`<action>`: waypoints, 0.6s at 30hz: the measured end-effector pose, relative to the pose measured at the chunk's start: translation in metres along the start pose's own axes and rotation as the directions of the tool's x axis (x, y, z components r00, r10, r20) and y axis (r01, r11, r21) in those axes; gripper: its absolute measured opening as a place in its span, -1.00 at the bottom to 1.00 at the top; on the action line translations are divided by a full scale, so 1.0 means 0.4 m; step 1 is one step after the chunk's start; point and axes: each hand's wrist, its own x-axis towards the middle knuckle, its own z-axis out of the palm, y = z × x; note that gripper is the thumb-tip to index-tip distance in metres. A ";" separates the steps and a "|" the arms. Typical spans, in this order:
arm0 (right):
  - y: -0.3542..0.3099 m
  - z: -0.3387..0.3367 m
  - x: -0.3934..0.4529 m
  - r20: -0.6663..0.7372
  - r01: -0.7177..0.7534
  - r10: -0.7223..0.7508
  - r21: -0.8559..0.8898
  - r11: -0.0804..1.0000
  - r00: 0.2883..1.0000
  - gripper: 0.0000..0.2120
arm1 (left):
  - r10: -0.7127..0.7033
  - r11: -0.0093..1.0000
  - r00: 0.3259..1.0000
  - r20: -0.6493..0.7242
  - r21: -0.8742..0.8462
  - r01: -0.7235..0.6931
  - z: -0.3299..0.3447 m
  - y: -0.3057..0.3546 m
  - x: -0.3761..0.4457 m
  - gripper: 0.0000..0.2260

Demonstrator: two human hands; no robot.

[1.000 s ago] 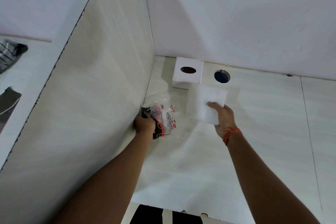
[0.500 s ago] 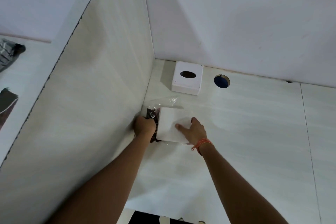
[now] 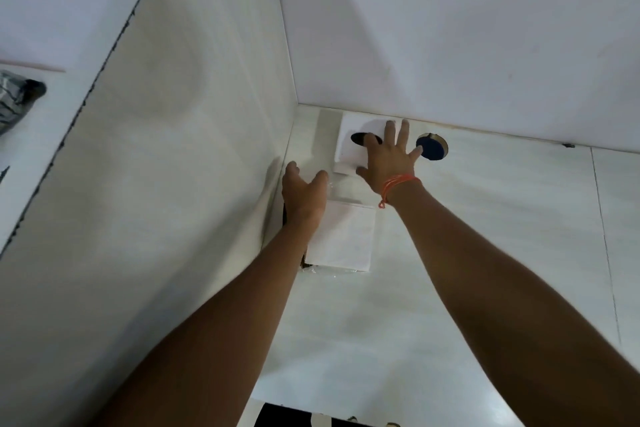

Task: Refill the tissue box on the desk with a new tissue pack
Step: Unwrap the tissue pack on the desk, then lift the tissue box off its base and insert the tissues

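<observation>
The tissue box (image 3: 356,146) sits in the far corner of the desk (image 3: 485,253), at about 12 o'clock from us, its back edge close against the rear wall (image 3: 450,28) and its dark oval slot facing up. We see no strong long axis; its top reads close to square, so the approach direction matters more than alignment.

Our right hand (image 3: 389,158) is the nearer one: it lies spread flat over the right half of the box top, fingers splayed and open, gripping nothing yet, with one finger at the slot's edge. Our left hand (image 3: 304,192) hovers loose and empty at about 8 o'clock from the box, just short of its near left corner, thumb pointing toward it.

At 6 o'clock from the box, near but apart, the white tissue stack (image 3: 341,239) lies flat on its clear wrapper (image 3: 325,272), beside the side panel (image 3: 173,184). A blue-capped cable hole (image 3: 431,148) lies at 3 o'clock from the box.

We judge the next move is to draw the box toward 6 o'clock, both hands closing on its sides.
</observation>
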 end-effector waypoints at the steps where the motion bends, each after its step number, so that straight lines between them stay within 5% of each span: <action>1: 0.009 0.003 -0.006 0.019 0.011 -0.012 0.042 0.999 1.000 -0.40 | -0.024 0.996 0.999 0.024 -0.084 0.026 -0.007 0.009 -0.001 -0.48; 4: 0.030 -0.013 -0.063 0.000 -0.011 0.012 0.442 0.897 1.000 -0.48 | -0.044 0.949 0.993 0.108 -0.305 0.075 -0.028 0.037 -0.023 -0.67; 7: 0.028 -0.076 -0.178 0.158 -0.199 0.142 0.916 0.348 0.977 -0.57 | -0.124 0.867 0.937 0.327 -0.423 0.262 -0.045 0.050 -0.053 -0.35; 10: 0.041 -0.110 -0.268 0.317 -0.321 0.082 0.946 0.044 0.945 -0.63 | -0.090 0.906 0.832 0.547 -0.302 0.297 -0.056 0.052 -0.090 -0.37; 13: 0.049 -0.139 -0.315 0.368 -0.367 0.032 0.930 -0.033 0.929 -0.62 | -0.050 0.925 0.760 0.648 -0.257 0.280 -0.056 0.064 -0.116 -0.54; 18: 0.066 -0.167 -0.342 0.379 -0.379 0.008 0.925 -0.015 0.925 -0.54 | -0.039 0.970 0.733 0.680 -0.150 0.191 -0.065 0.091 -0.138 -0.65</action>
